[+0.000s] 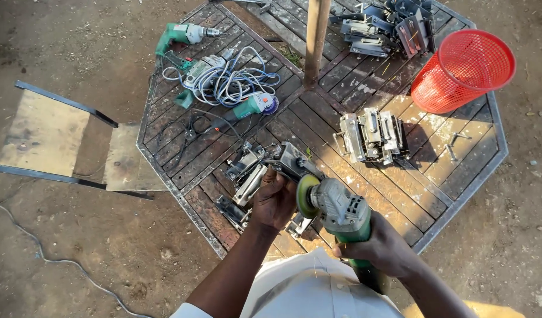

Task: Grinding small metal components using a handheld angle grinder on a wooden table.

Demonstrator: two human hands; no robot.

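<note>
My right hand (380,247) grips the green body of an angle grinder (341,212), whose disc (306,195) points left toward my other hand. My left hand (274,200) holds a grey metal bracket part (291,160) down on the octagonal wooden table (336,126), right beside the disc. More metal parts (244,176) lie just left of that hand, near the table's front edge.
A stack of metal brackets (371,136) sits mid-table. At the back are a red mesh basket (462,70) on its side, further metal parts (383,23), a centre pole (315,38), a green drill (180,36), a second grinder (250,107) and coiled cable (233,82). A wooden bench (47,135) stands left.
</note>
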